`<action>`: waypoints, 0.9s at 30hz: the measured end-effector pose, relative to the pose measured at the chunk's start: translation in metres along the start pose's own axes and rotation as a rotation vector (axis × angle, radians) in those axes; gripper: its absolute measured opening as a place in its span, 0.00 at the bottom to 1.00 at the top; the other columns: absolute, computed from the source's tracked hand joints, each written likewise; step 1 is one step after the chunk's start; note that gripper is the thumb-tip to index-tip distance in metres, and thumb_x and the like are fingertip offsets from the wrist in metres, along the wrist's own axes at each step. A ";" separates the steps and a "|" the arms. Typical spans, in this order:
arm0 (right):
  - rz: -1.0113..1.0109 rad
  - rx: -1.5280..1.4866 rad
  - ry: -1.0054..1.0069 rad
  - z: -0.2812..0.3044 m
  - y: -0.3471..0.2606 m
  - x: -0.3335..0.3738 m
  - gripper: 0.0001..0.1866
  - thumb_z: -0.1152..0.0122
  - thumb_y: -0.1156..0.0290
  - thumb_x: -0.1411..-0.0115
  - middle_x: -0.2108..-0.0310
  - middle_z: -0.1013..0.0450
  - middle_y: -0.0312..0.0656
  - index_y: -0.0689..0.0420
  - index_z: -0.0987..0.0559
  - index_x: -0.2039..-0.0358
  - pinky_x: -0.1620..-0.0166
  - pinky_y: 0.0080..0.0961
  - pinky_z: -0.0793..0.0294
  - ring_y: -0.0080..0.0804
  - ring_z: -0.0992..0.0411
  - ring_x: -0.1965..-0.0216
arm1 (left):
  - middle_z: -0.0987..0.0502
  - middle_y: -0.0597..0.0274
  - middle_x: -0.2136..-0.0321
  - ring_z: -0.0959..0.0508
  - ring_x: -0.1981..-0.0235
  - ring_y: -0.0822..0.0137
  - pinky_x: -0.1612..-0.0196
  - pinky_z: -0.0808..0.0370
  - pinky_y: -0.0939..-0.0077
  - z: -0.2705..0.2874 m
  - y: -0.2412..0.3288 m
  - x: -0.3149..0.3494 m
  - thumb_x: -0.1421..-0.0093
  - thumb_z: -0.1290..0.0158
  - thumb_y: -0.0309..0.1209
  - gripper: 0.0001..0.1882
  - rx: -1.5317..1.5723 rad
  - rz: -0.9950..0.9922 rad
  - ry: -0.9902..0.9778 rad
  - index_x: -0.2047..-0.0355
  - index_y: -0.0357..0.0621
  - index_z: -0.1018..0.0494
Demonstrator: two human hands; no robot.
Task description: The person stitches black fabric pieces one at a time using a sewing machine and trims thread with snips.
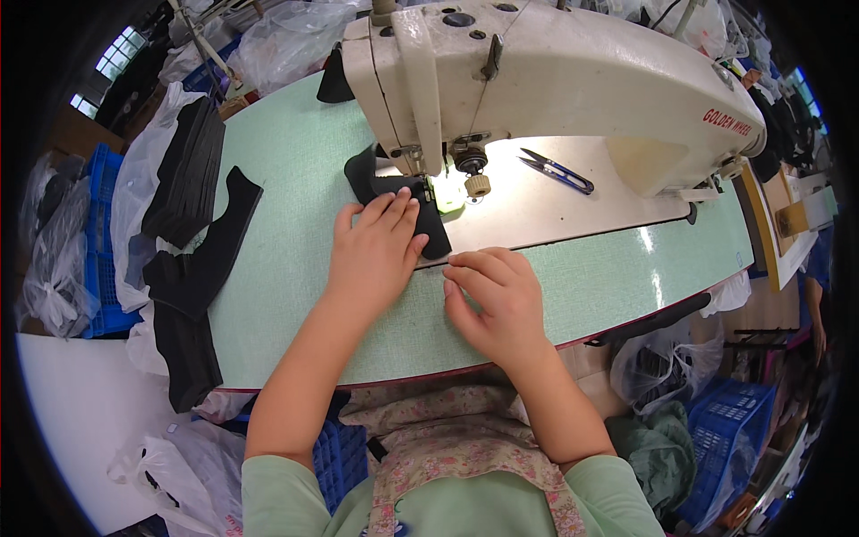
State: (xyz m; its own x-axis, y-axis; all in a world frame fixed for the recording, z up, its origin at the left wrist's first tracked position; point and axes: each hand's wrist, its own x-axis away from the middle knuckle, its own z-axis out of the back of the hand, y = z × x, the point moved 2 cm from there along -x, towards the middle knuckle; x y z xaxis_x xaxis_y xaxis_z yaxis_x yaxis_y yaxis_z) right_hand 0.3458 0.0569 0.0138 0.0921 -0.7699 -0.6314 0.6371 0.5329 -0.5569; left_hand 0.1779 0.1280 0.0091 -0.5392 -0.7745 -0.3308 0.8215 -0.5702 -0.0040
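The black piece [434, 225] lies beneath the needle end of the sewing machine [573, 76], back from the worktop's [295, 179] front edge; it looks light, soft and bendable, likely best held flat by its margins, clear of the needle. The left hand [374, 246] rests spread on it; the right hand [497, 302], thumb apart from curled fingers, is by its near corner, contact unclear

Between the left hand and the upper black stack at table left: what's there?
From left hand outward: bare green tabletop, then a single curved black piece, in the head view.
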 end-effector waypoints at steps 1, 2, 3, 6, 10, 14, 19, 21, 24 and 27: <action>0.002 -0.002 -0.008 0.000 0.000 0.000 0.07 0.34 0.75 0.51 0.64 0.21 0.37 0.57 0.18 0.69 0.58 0.34 0.27 0.36 0.24 0.62 | 0.24 0.60 0.43 0.28 0.41 0.64 0.40 0.39 0.58 -0.002 -0.003 -0.002 0.38 0.44 0.38 0.22 -0.018 -0.008 0.010 0.48 0.40 0.24; 0.003 -0.001 -0.009 0.000 0.000 0.000 0.07 0.34 0.75 0.51 0.64 0.21 0.37 0.57 0.18 0.69 0.58 0.34 0.27 0.36 0.24 0.62 | 0.24 0.61 0.43 0.29 0.41 0.65 0.40 0.39 0.58 -0.004 -0.005 -0.004 0.38 0.44 0.38 0.21 -0.035 -0.016 0.019 0.47 0.41 0.24; 0.003 -0.010 -0.007 0.000 0.000 0.001 0.07 0.34 0.75 0.51 0.64 0.21 0.37 0.57 0.18 0.69 0.58 0.34 0.27 0.36 0.24 0.62 | 0.24 0.61 0.43 0.29 0.41 0.65 0.40 0.39 0.58 -0.005 -0.007 -0.006 0.38 0.44 0.38 0.21 -0.035 -0.015 0.020 0.47 0.41 0.24; 0.006 -0.026 -0.009 0.000 0.001 0.001 0.06 0.34 0.75 0.51 0.65 0.21 0.37 0.57 0.18 0.69 0.58 0.34 0.26 0.36 0.24 0.62 | 0.23 0.63 0.45 0.29 0.41 0.67 0.40 0.39 0.59 -0.008 -0.012 -0.013 0.37 0.45 0.38 0.21 -0.050 -0.023 0.027 0.46 0.42 0.25; 0.016 -0.034 -0.018 -0.001 -0.001 0.000 0.06 0.34 0.75 0.51 0.66 0.21 0.38 0.58 0.18 0.70 0.58 0.33 0.26 0.36 0.24 0.63 | 0.23 0.68 0.48 0.29 0.43 0.69 0.40 0.39 0.58 -0.016 -0.024 -0.021 0.37 0.45 0.40 0.20 -0.083 -0.034 0.047 0.48 0.47 0.24; 0.018 -0.036 -0.014 -0.002 0.000 0.000 0.06 0.34 0.75 0.51 0.66 0.21 0.38 0.58 0.18 0.70 0.59 0.33 0.25 0.35 0.24 0.64 | 0.22 0.69 0.52 0.28 0.43 0.70 0.41 0.38 0.57 -0.020 -0.031 -0.030 0.38 0.43 0.42 0.16 -0.108 -0.055 0.089 0.54 0.49 0.22; 0.008 -0.045 -0.012 -0.002 0.001 0.000 0.05 0.34 0.75 0.51 0.67 0.21 0.38 0.58 0.18 0.71 0.60 0.33 0.25 0.36 0.24 0.65 | 0.21 0.64 0.66 0.25 0.55 0.64 0.42 0.38 0.55 -0.016 -0.034 -0.048 0.36 0.45 0.41 0.12 -0.057 0.005 -0.025 0.67 0.46 0.20; 0.008 -0.048 -0.011 -0.004 0.000 -0.001 0.05 0.34 0.75 0.51 0.67 0.21 0.38 0.58 0.18 0.71 0.59 0.33 0.25 0.36 0.24 0.65 | 0.22 0.61 0.78 0.24 0.65 0.59 0.42 0.39 0.54 -0.014 -0.036 -0.053 0.34 0.47 0.40 0.17 -0.008 0.009 0.000 0.74 0.43 0.19; 0.005 -0.049 -0.024 -0.006 0.000 -0.002 0.05 0.34 0.75 0.51 0.67 0.21 0.38 0.57 0.18 0.72 0.59 0.32 0.25 0.36 0.24 0.65 | 0.20 0.68 0.56 0.26 0.44 0.68 0.43 0.37 0.56 -0.018 -0.043 -0.057 0.39 0.43 0.40 0.12 -0.140 0.065 -0.167 0.64 0.46 0.19; 0.001 -0.065 -0.036 -0.007 0.000 -0.002 0.05 0.34 0.76 0.51 0.67 0.21 0.37 0.57 0.18 0.72 0.59 0.32 0.25 0.36 0.24 0.64 | 0.19 0.68 0.57 0.26 0.46 0.69 0.43 0.36 0.57 -0.020 -0.043 -0.056 0.39 0.43 0.39 0.12 -0.181 0.048 -0.052 0.63 0.45 0.19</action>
State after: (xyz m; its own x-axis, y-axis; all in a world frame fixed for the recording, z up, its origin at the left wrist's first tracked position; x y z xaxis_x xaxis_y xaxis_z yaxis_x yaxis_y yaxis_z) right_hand 0.3403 0.0608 0.0110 0.1214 -0.7808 -0.6128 0.5861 0.5547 -0.5906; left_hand 0.1764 0.2013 0.0092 -0.5036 -0.8153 -0.2856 0.8639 -0.4775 -0.1602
